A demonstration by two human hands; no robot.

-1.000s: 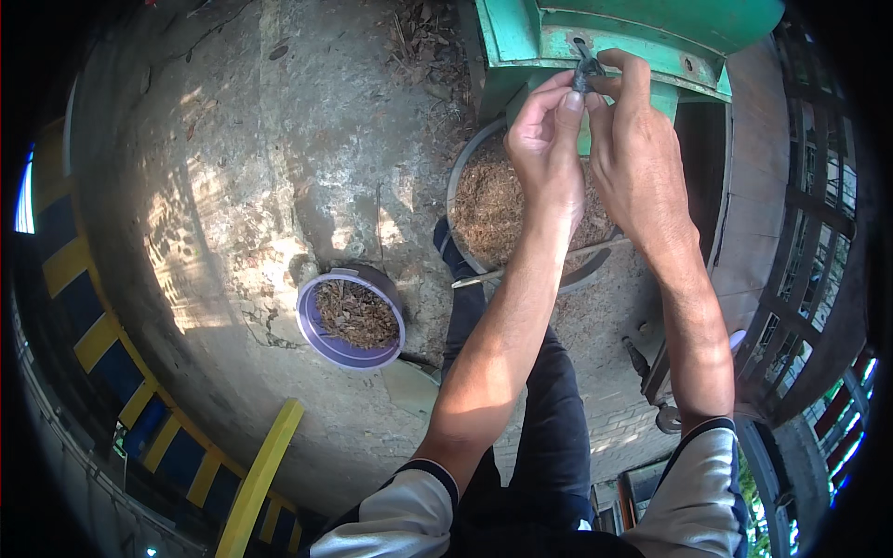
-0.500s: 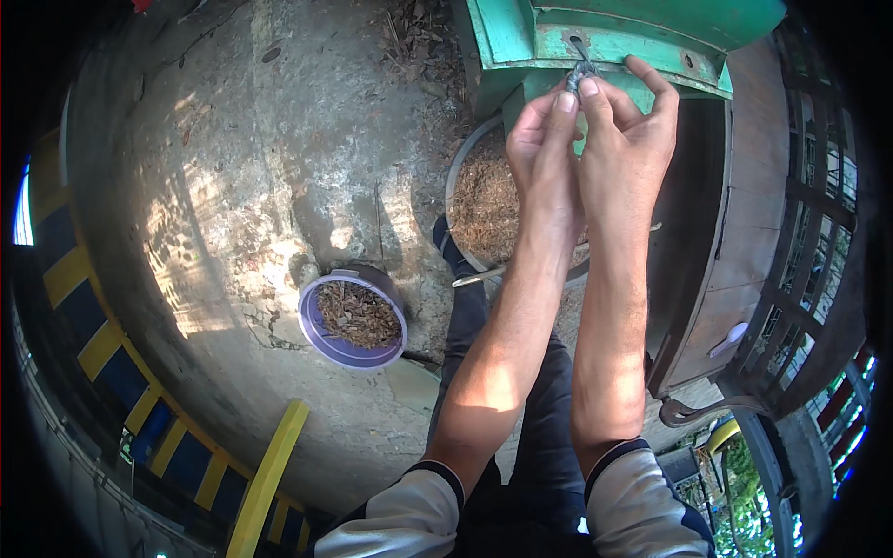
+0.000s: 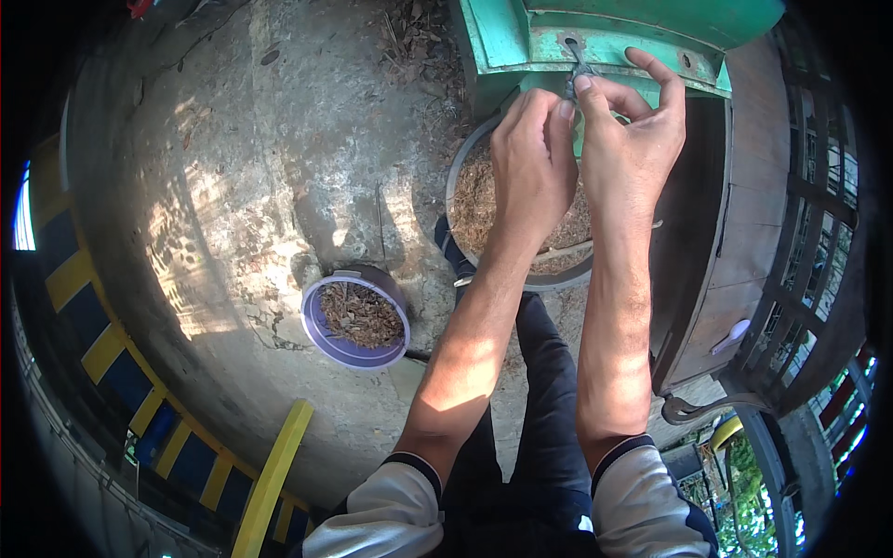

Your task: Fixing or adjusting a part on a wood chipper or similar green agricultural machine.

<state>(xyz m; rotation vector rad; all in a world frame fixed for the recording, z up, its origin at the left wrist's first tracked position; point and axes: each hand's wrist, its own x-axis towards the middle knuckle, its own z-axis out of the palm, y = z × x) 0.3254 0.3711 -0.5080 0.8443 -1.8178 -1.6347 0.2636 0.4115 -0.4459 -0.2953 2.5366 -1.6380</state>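
Up at the front of a green metal machine (image 3: 642, 20), a short grey twisted strip (image 3: 579, 68), like cloth or cord, runs out of a hole in the edge. My right hand (image 3: 634, 149) pinches it between thumb and a finger, its index finger raised near the green edge. Just below and left, my left hand (image 3: 535, 153) is closed, thumb against fingers, at the strip's lower end. Its fingertips cover that end. Under my forearms stands a wide round tub (image 3: 453, 191) of brown shredded material.
Left of my legs a purple basin (image 3: 358, 357) holds dry brown shreds. To the right stands a dark wooden cabinet (image 3: 721, 298) with a curved handle-like piece (image 3: 716, 406). A yellow bar (image 3: 273, 474) rises at lower left. Dry leaves lie on the concrete floor (image 3: 233, 186) near the machine.
My left hand has turned over, its back now facing up, and shifted slightly down and left along the strip. My right hand keeps its pinch, index finger lifted slightly higher.
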